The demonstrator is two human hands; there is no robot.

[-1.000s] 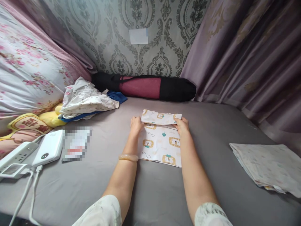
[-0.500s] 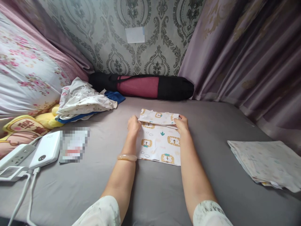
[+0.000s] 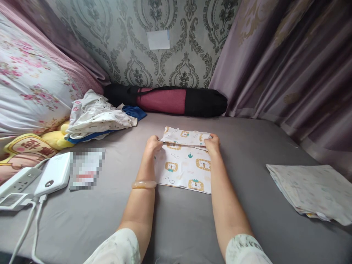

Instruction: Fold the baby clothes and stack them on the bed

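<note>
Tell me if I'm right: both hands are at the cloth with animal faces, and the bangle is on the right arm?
Not quite: the bangle is on the left arm, as the head view shows. The left hand and right hand are indeed at the cloth with animal faces.

The cloth lies on the bed between the person's left hand and right hand, with a second cloth well apart to the right. Behind it, a bag lies before the wall, near a heap of clothes. Leftward, a packet lies just beside a power bank, a power strip farther left.
</note>
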